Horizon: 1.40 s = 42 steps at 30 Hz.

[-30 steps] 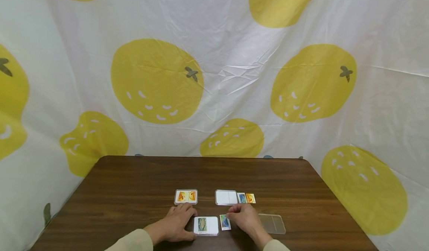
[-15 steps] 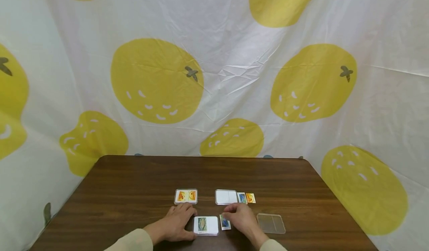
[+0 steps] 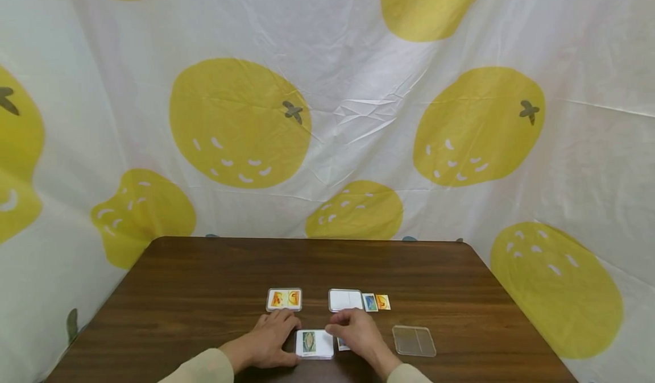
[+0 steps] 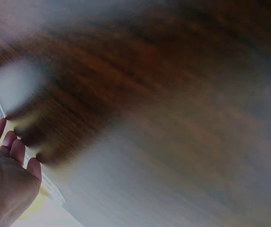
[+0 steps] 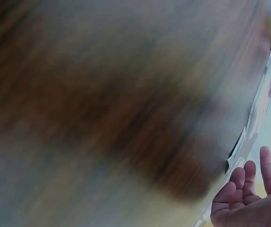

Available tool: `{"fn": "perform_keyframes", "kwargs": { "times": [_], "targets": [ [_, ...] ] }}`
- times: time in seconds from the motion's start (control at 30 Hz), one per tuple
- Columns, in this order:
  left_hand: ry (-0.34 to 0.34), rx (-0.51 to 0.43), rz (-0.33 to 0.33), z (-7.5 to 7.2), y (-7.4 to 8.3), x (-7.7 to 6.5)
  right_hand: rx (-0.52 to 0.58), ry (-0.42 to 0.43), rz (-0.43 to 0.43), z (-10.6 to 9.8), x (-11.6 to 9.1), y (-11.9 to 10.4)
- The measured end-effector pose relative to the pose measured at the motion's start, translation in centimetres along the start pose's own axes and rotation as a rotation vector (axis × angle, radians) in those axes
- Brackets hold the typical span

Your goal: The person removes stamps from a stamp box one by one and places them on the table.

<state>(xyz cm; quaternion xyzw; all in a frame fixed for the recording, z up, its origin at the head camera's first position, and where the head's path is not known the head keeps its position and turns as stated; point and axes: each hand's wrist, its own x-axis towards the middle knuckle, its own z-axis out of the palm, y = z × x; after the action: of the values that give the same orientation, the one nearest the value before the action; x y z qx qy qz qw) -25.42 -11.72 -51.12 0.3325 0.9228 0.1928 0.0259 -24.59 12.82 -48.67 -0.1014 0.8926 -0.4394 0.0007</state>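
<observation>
My left hand (image 3: 271,340) holds the left side of a clear plastic case with a white insert (image 3: 322,343), thumb at its near corner and fingers at its far one. On the insert's left half lies a stamp with a green-brown oval picture (image 3: 309,342); the right half is plain white. My right hand (image 3: 360,334) hovers at the case's right edge. Its thumb and index finger (image 5: 267,165) stand apart, nothing visible between them, the other fingers bent. A blue-green stamp (image 3: 342,346) lies right of the case, partly hidden by the right hand.
A clear lid (image 3: 414,341) lies right of the right hand. Farther back are a case with two orange stamps (image 3: 284,299), a case with a white insert (image 3: 345,300), a blue stamp (image 3: 370,302) and an orange stamp (image 3: 382,302). A lemon-print curtain (image 3: 358,144) hangs behind the table (image 3: 230,275).
My right hand has moved left over the blue-green stamp to the right edge of the case, uncovering the clear lid. The left hand has stayed in place.
</observation>
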Motion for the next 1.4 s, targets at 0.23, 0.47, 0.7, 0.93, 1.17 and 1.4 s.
{"fn": "perform_keyframes", "kwargs": {
  "times": [0.23,0.47,0.7,0.93,1.17,1.4],
  "targets": [
    [0.001,-0.007,0.002,-0.1,0.0,0.1,-0.021,-0.009,-0.073,0.4,0.2,-0.2],
    [-0.012,-0.008,-0.015,0.0,-0.1,0.1,-0.072,-0.011,-0.119,0.9,0.2,-0.4],
    [-0.012,-0.007,-0.006,-0.7,0.6,-0.2,-0.094,-0.022,-0.143,1.4,0.5,-0.8],
    [-0.032,-0.013,-0.024,-1.0,1.0,-0.2,-0.156,-0.023,-0.129,1.8,0.6,-1.0],
    [-0.026,-0.031,-0.018,-0.6,0.7,-0.1,-0.229,-0.007,-0.148,2.1,0.5,-1.0],
    [-0.017,-0.014,-0.018,-0.5,0.6,-0.2,-0.305,0.019,-0.195,2.7,0.7,-0.8]
  ]
}}
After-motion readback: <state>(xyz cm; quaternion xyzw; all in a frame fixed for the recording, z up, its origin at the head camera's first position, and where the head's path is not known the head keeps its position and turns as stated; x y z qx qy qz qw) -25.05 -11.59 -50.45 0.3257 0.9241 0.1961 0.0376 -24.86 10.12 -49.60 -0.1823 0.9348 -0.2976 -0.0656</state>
